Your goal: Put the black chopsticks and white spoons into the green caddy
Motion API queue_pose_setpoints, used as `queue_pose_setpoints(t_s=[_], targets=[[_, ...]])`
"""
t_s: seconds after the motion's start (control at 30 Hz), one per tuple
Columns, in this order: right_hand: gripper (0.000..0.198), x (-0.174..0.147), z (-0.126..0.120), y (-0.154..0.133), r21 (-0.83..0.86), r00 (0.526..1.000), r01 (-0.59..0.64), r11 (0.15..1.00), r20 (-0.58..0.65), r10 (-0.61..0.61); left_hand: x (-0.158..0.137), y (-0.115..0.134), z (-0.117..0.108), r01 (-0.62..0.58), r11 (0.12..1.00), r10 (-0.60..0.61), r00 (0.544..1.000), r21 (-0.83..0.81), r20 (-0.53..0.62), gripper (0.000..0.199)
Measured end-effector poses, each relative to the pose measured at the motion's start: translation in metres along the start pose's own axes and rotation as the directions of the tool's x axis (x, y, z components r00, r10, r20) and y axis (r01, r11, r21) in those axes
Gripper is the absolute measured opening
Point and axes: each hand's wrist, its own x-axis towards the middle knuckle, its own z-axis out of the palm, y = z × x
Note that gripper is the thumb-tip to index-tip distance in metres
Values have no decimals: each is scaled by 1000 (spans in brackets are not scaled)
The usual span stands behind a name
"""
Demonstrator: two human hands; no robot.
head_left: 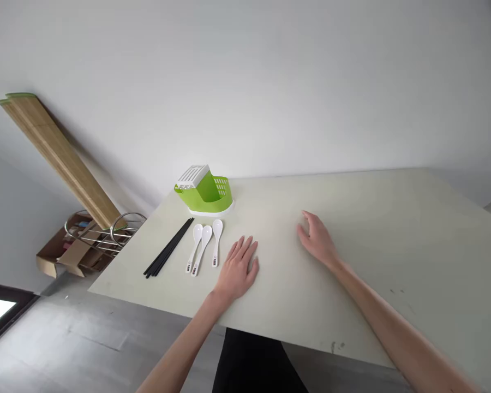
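Note:
My left hand (238,267) lies flat on the pale table, palm down and fingers stretched out, with nothing in it. Just left of it are three white spoons (217,234), bowls pointing away from me. Further left, a bundle of black chopsticks (168,249) lies slanted on the table. Behind the spoons stands a green cutlery holder (213,199) with a white slotted top and white base. My right hand (317,238) rests on its side to the right, thumb apart from the loosely curved fingers, holding nothing.
The pale table (352,207) meets a white wall (294,82) at the back. Past its left edge, a wooden board (65,158) leans over a metal rack (118,232), near an open cardboard box (71,254) on the grey floor.

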Motion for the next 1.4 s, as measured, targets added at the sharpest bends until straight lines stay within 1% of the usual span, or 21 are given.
queue_pose_setpoints(t_s=[0.13,0.27,0.37,0.53,0.6,0.67,0.8,0.97,1.13,1.23,1.3,1.4], targets=[[58,-3,0,2,-16,1000,-28,999,5,28,-2,-1,3,-14,1000,15,1000,17,-20,50],[57,-8,-3,0,-87,999,-35,996,33,38,-4,-1,7,-14,1000,15,999,28,-30,50],[56,-11,-4,-4,-181,998,-14,983,58,25,-7,-1,11,-20,999,21,999,32,-32,50],[53,-13,3,-10,-340,995,79,937,79,-55,-12,-2,18,-33,999,33,997,-1,-64,49],[53,-13,6,-8,-371,996,82,925,74,-58,-13,-3,20,-57,998,56,996,-20,-64,49],[54,-13,7,-5,-391,997,57,919,62,-36,-13,-5,21,-90,995,88,995,-33,-49,50],[57,-12,7,-1,-412,999,1,911,41,17,-9,-9,23,-151,987,150,988,-63,-27,51],[58,-9,7,-6,-428,1000,-19,904,6,23,-5,-13,22,-199,976,196,980,-94,-43,51],[58,-8,7,-12,-456,1000,-21,890,6,26,-4,-16,19,-202,975,202,979,-95,-17,49],[57,-6,9,-14,-453,999,-31,891,-4,32,-4,-17,20,-205,974,203,979,-99,-24,50],[57,-3,15,-17,-431,999,-38,902,-9,38,-4,-18,21,-208,972,205,978,-109,-40,51],[59,7,37,-30,-369,1000,-20,929,7,25,-4,-18,21,-208,972,203,978,-111,-51,52]])
